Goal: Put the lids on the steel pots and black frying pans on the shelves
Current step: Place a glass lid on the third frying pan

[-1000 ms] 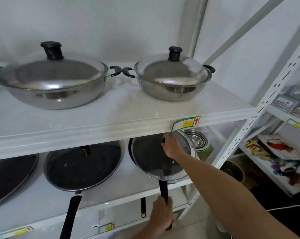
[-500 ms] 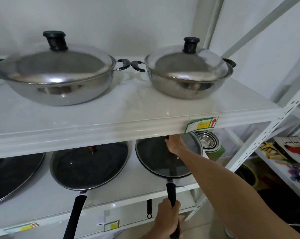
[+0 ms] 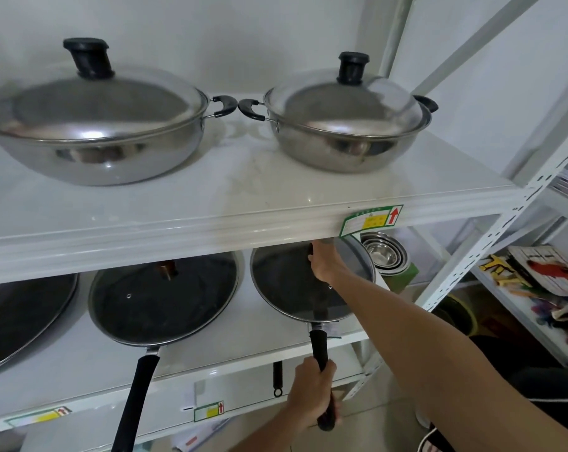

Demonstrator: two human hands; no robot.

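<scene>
Two steel pots stand on the upper shelf (image 3: 211,220), the large one (image 3: 90,141) left and the smaller one (image 3: 344,138) right, each under a steel lid with a black knob. On the lower shelf (image 3: 64,360) lies a black frying pan (image 3: 162,301) covered by a glass lid. To its right, my left hand (image 3: 312,393) grips the handle of a second black frying pan (image 3: 292,288). My right hand (image 3: 325,262) is closed on the knob of the glass lid (image 3: 354,265) lying on that pan. The upper shelf's edge hides the knob.
Part of another glass-lidded pan (image 3: 22,318) shows at the far left of the lower shelf. Stacked steel bowls (image 3: 385,252) sit behind the right pan. A second rack (image 3: 533,288) with printed packages stands at the right. White shelf uprights (image 3: 517,207) run diagonally beside my right arm.
The glass lid has settled flatter on the right pan and the pan has slid a little deeper onto the shelf. Both hands keep their grips. My view shifted slightly.
</scene>
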